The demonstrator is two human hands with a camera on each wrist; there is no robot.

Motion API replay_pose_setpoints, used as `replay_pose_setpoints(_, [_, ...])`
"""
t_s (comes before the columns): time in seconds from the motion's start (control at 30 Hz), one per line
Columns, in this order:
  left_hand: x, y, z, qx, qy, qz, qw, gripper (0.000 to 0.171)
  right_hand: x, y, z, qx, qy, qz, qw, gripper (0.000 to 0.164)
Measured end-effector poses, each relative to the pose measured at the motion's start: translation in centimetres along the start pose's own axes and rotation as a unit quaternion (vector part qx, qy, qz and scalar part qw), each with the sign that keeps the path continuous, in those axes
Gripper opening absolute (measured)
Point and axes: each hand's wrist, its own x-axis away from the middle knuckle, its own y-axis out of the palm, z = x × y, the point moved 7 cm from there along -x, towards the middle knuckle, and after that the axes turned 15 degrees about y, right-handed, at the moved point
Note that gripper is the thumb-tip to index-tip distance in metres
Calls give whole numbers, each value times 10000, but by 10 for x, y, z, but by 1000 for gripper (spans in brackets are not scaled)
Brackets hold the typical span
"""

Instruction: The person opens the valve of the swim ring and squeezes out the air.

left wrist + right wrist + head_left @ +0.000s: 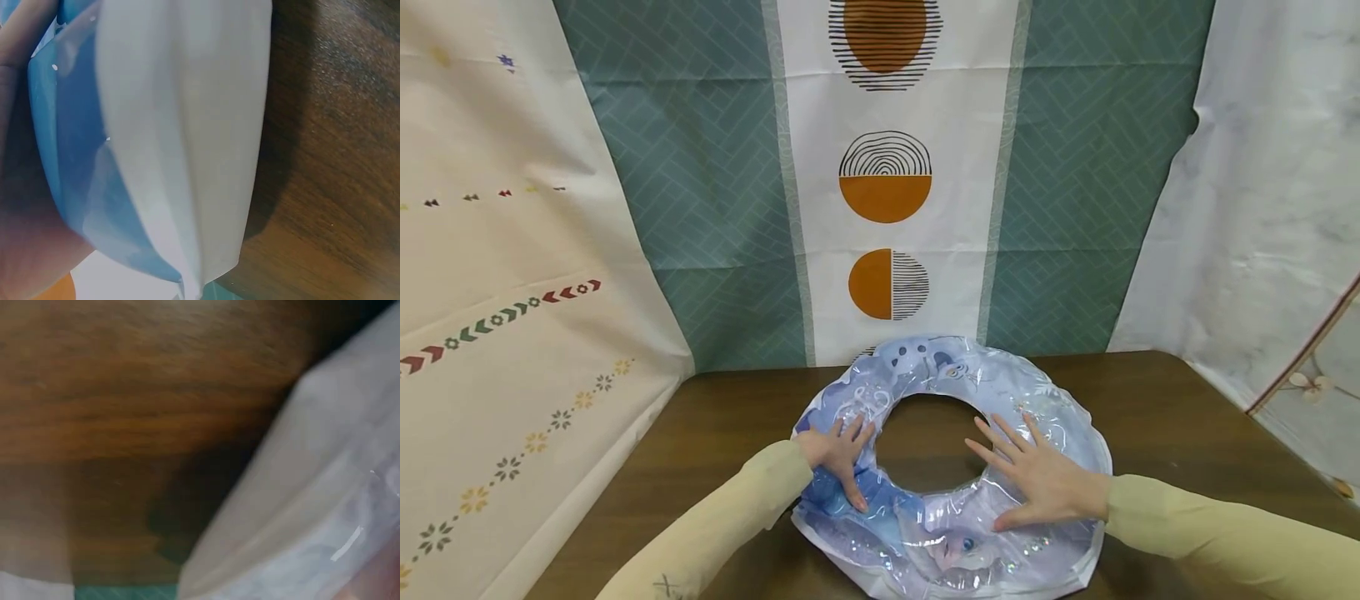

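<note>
- Translucent blue-and-white inflatable plastic swim ring (pixel 951 467) flat on dark brown wooden table (pixel 1165 417), near front edge.
- Left hand (pixel 838 454) on left band, fingers spread, pressing.
- Right hand (pixel 1037 479) on right band, fingers splayed flat.
- Central hole between both hands; equally near.

I'm at a dark brown wooden table (pixel 1157 417), its grain plain in both my wrist views. Behind it hangs a cloth backdrop: a teal herringbone curtain (pixel 700 183) with a white middle strip (pixel 887 108) that carries orange circles and half-circles hatched with black lines. To my left a cream cloth (pixel 497 275) slopes down to the table edge, printed with rows of small flowers and red and green arrows. To my right hangs a white marbled sheet (pixel 1270 183). The light is even and soft.
</note>
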Motion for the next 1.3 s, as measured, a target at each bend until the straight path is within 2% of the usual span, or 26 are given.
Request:
replay_pose_setpoints(0.17, [1, 0, -1, 29, -36, -59, 10000, 120, 7, -1, 11, -65, 572, 145, 9982, 103])
replay_pose_setpoints(0.37, [-1, 0, -4, -9, -90, -34, 10000, 120, 12, 4, 18, -228, 1310, -103, 9911, 103])
replay_pose_setpoints(0.57, [-2, 1, -3, -32, -55, 67, 10000, 118, 13, 12, 21, -673, 1644, -673, 9818, 102])
replay_pose_setpoints(0.73, [-1, 0, -2, 6, -10, 87, 10000, 116, 15, 21, 25, -1087, 1949, -1263, 9666, 103])
replay_pose_setpoints(1.0, [-1, 0, -2, 23, -81, 127, 9999, 114, 9, 25, 28, -1292, 2032, -1949, 9508, 106])
replay_pose_setpoints(1.13, [-2, 0, -1, 13, -80, 142, 9999, 116, 2, 16, 31, -1546, 2295, -2329, 9323, 101])
replay_pose_setpoints(1.2, [-2, -1, 0, 32, -97, 116, 9999, 116, -6, 10, 32, -1692, 2507, -2219, 9270, 95])
replay_pose_setpoints(1.3, [-1, 0, 1, 70, -133, 77, 9999, 117, -26, -3, 33, -1855, 2851, -1717, 9246, 87])
